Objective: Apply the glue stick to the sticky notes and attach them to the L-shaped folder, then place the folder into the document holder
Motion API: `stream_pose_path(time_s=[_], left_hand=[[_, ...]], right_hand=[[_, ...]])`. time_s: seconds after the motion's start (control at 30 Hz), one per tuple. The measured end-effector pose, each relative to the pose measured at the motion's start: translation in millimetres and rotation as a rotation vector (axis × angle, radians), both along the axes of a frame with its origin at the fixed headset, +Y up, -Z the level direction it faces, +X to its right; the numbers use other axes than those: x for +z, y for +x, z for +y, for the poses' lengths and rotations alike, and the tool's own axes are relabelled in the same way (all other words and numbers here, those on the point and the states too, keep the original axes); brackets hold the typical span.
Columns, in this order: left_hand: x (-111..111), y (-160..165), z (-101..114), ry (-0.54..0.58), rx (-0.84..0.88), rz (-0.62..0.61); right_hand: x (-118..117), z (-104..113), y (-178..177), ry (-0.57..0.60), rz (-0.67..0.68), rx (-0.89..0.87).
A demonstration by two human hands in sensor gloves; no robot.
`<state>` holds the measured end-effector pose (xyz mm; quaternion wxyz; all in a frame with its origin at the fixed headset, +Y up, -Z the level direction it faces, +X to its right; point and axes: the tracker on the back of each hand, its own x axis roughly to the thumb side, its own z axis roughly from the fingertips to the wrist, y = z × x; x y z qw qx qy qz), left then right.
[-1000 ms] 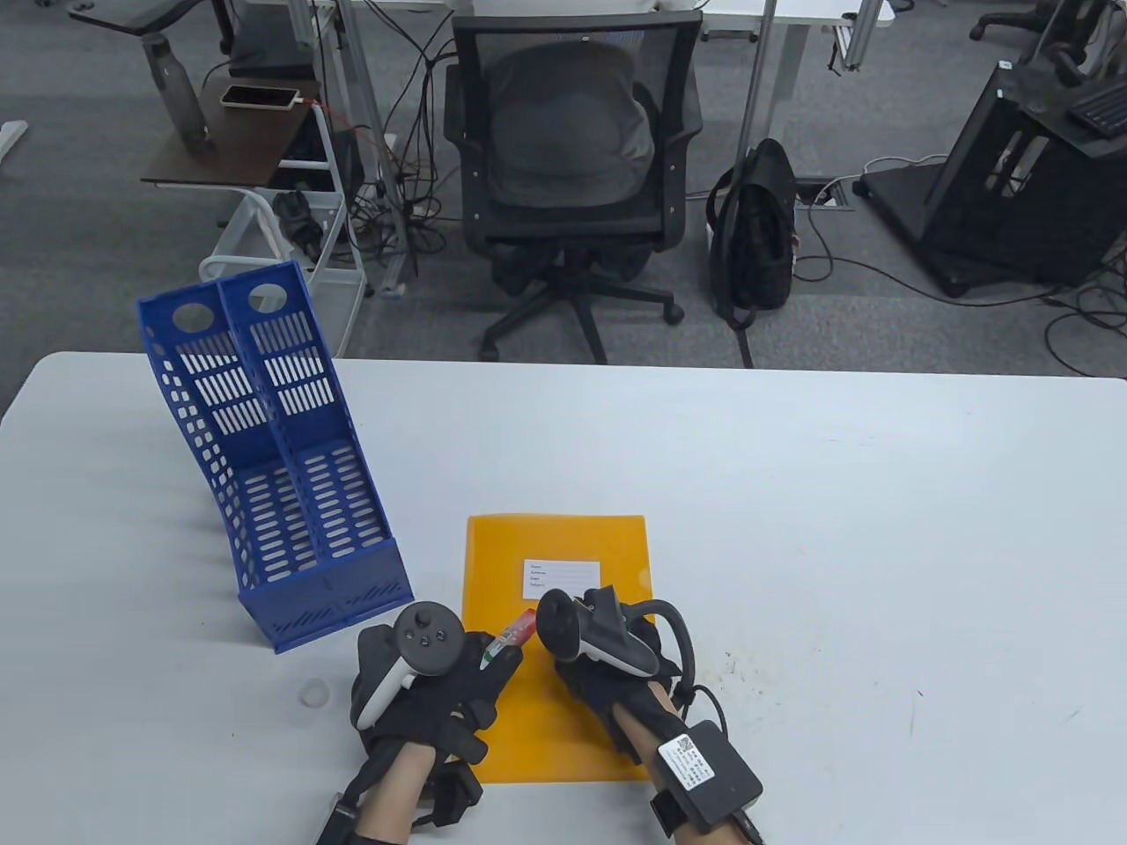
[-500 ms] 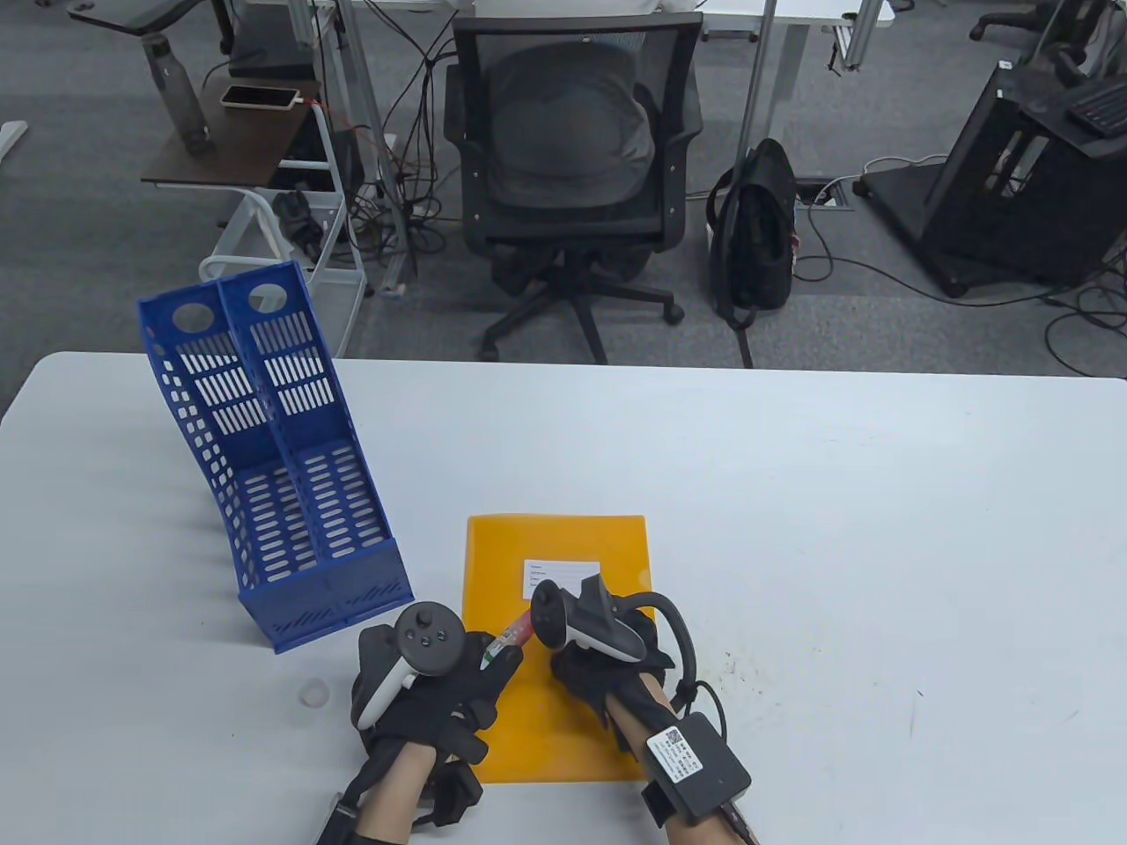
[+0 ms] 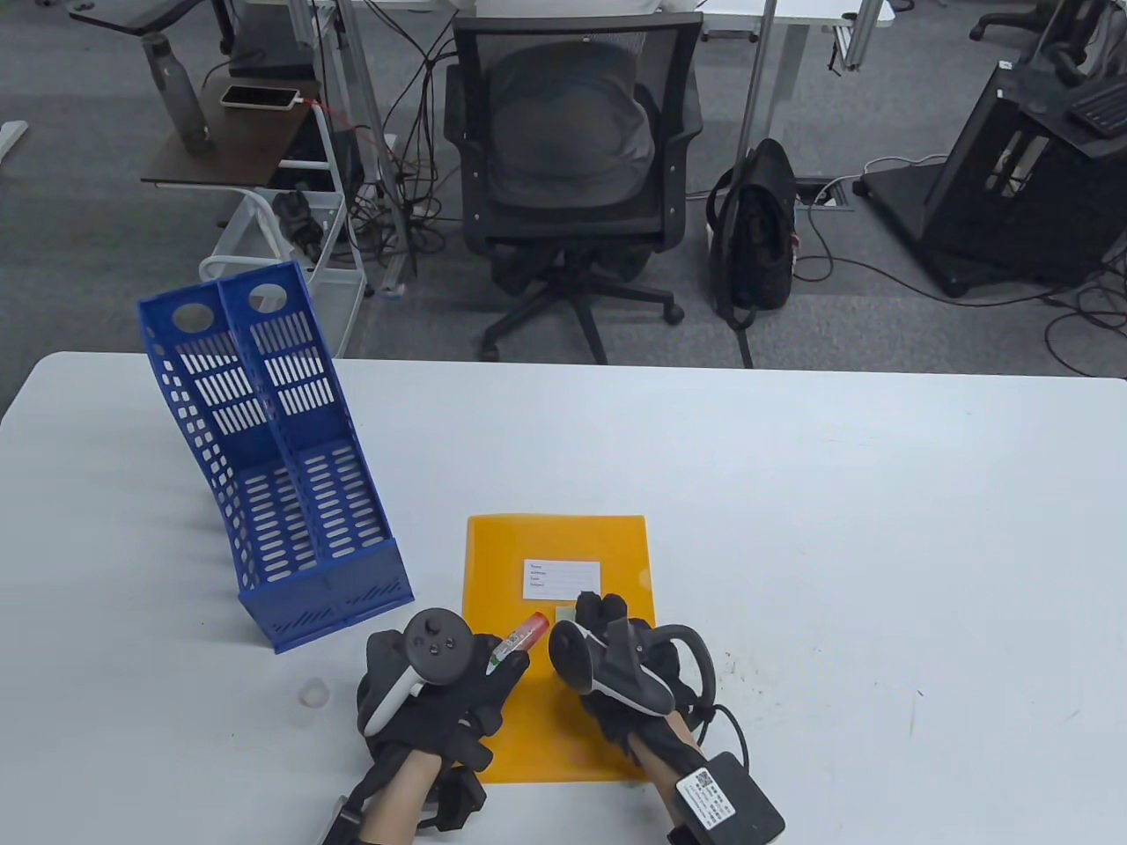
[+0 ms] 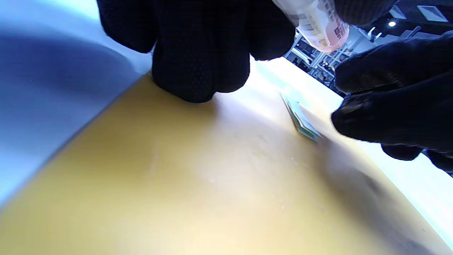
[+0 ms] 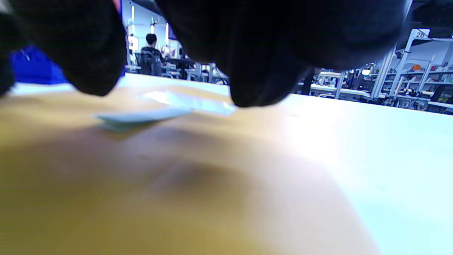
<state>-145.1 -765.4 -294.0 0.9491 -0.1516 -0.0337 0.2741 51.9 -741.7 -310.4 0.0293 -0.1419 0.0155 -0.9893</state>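
Note:
An orange L-shaped folder [image 3: 556, 541] lies flat on the table, a white label [image 3: 562, 577] stuck on it. A small pale sticky-note pad [image 3: 563, 613] lies just below the label; the left wrist view shows the pad [image 4: 301, 119] as a thin stack. My left hand [image 3: 497, 671] grips a glue stick [image 3: 520, 635] with a red end that points up and right, and its knuckles [image 4: 198, 60] rest on the folder's left edge. My right hand [image 3: 604, 613] hovers low over the folder, fingertips [image 5: 260, 81] beside the pad, holding nothing. The blue document holder [image 3: 290, 493] stands to the left.
A small clear round cap [image 3: 310, 695] lies on the table left of my left hand. The white table [image 3: 836, 528] stretches right and far of the folder. An office chair [image 3: 568, 176] stands beyond the far edge.
My right hand has turned and dropped lower over the folder, its fingers now stretched toward the sticky-note pad, which has come into sight. My left hand with the glue stick shifted slightly right.

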Motion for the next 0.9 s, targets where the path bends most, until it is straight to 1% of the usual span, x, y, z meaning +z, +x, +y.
stream_pose_path(time_s=[0.13,0.23,0.3,0.33,0.43,0.57,0.67,0.73,0.9], left_hand=[[2.5,3.2,3.6,0.035,-0.003,-0.003],[5.5,4.7,9.8,0.067,0.003,-0.006],[8.6,5.9,15.5,0.109,0.018,-0.006],[10.2,6.8,18.0,0.125,0.038,-0.009],[14.4,11.4,23.0,0.138,0.160,-0.045],[17.6,20.4,24.1,0.095,0.362,-0.098],[18.7,26.9,21.1,0.036,0.455,-0.131],[20.4,32.1,20.0,-0.003,0.495,-0.148],[22.0,39.2,18.9,-0.009,0.500,-0.169]], right_hand=[[18.5,10.1,11.9,0.012,0.016,-0.063],[31.1,12.4,20.9,0.018,0.029,-0.110],[38.1,11.9,26.0,0.031,0.046,-0.175],[41.1,12.0,27.8,0.045,0.062,-0.229],[48.1,15.1,28.1,0.023,0.099,-0.331],[56.8,18.5,24.0,0.028,0.140,-0.447],[60.1,19.0,22.6,0.075,0.144,-0.501],[61.8,20.3,22.6,0.114,0.147,-0.525],[65.0,22.5,23.2,0.158,0.154,-0.526]])
